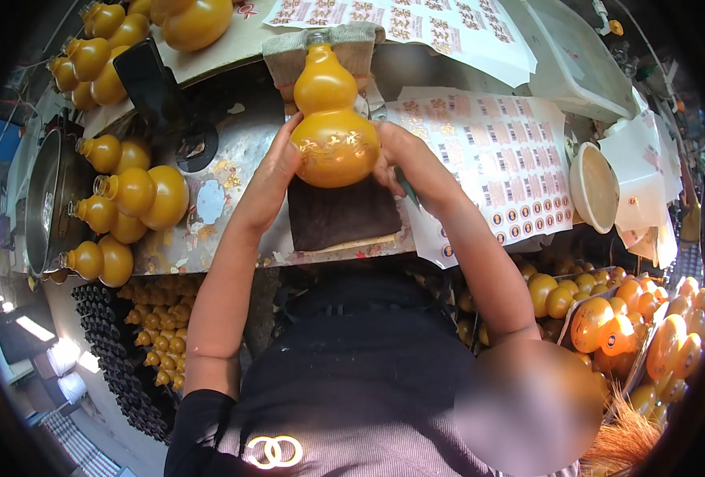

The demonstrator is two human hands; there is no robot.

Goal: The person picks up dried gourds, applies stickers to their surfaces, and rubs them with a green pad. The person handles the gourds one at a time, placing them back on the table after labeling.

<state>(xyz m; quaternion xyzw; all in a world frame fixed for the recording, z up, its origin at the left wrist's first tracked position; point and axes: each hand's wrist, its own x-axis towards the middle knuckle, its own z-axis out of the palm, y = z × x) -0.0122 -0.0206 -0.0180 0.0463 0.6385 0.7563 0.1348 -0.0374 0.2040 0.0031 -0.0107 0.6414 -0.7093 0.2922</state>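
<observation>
A yellow gourd-shaped bottle (pixel 326 89) with gold characters on its lower bulb lies in front of me, its clear neck on a folded cloth (pixel 364 46). My left hand (pixel 279 163) is closed against the left side of the lower bulb, thumb along it. From the right, my right hand (pixel 417 163) grips the same bulb with its fingers bent. A thin greenish piece (pixel 407 191) sticks out beneath the right hand; its kind is hard to make out. Below the bottle, a dark pad (pixel 340 221) covers part of the worktop.
Sheets of stickers (pixel 511 159) lie to the right, with a round bowl (pixel 594 188) beside them. Several more gourd bottles (pixel 164 199) and a black phone-like slab on a stand (pixel 152 83) are at left. Crates of gourd bottles (pixel 595 322) stand low at right.
</observation>
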